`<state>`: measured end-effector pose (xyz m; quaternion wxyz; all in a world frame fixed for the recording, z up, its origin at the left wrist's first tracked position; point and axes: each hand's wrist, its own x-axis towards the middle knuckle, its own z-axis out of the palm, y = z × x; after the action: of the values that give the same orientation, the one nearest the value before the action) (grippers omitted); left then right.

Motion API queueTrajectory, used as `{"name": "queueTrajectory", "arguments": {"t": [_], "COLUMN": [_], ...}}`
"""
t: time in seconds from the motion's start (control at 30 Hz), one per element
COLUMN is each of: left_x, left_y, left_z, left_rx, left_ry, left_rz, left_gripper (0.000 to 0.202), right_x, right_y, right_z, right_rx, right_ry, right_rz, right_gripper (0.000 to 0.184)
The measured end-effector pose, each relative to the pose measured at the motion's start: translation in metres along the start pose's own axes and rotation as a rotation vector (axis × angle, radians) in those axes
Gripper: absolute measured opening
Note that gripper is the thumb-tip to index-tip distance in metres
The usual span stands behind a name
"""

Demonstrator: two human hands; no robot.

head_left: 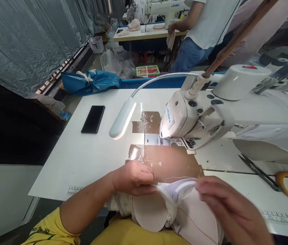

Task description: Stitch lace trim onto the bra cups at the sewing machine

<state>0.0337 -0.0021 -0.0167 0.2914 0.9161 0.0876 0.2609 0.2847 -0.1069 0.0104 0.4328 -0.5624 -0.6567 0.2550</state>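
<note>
A pale bra (150, 211) with moulded cups lies at the table's front edge, against my yellow shirt. My left hand (135, 177) pinches its upper edge near the middle, thumb and fingers pressed together. At the other side, my right hand (229, 204) grips the white band edge between thumb and fingers; it is slightly blurred. Between both hands the edge is stretched and folded, with a loose thread above it. Just beyond lies a brown taped sheet (169, 158), in front of the white sewing machine (176, 115).
A lit lamp (122, 119) on a bendable neck hangs over the white table (103, 153). A black phone (93, 119) lies at left, scissors (261, 173) with orange handles at right. Behind, a person in a white shirt (207, 23) stands beside another sewing machine (159, 8).
</note>
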Motion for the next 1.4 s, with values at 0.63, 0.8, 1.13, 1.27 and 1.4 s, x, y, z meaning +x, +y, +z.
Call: {"name": "queueTrajectory", "arguments": {"t": [0.63,0.8,1.13,1.27,1.4], "left_x": [-0.001,0.0,0.0,-0.001,0.001], "left_y": [0.002,0.003,0.004,0.004,0.003], "left_z": [0.003,0.002,0.002,0.003,0.0], "left_rx": [0.312,0.329,0.393,0.387,0.193], "left_ry": [0.11,0.115,0.094,0.088,0.022], "left_rz": [0.095,0.098,0.108,0.102,-0.005], "left_gripper": [0.017,0.017,0.018,0.018,0.018], "right_x": [0.009,0.01,0.013,0.015,0.027], "right_y": [-0.001,0.001,-0.001,-0.001,-0.002], "right_z": [0.028,0.029,0.026,0.023,0.02], "right_rx": [-0.07,-0.087,-0.087,-0.094,-0.164], "right_ry": [-0.27,-0.28,-0.362,-0.402,-0.48], "right_rz": [-0.27,-0.29,-0.272,-0.275,-0.307], "right_gripper": [0.025,0.024,0.02,0.019,0.019]}}
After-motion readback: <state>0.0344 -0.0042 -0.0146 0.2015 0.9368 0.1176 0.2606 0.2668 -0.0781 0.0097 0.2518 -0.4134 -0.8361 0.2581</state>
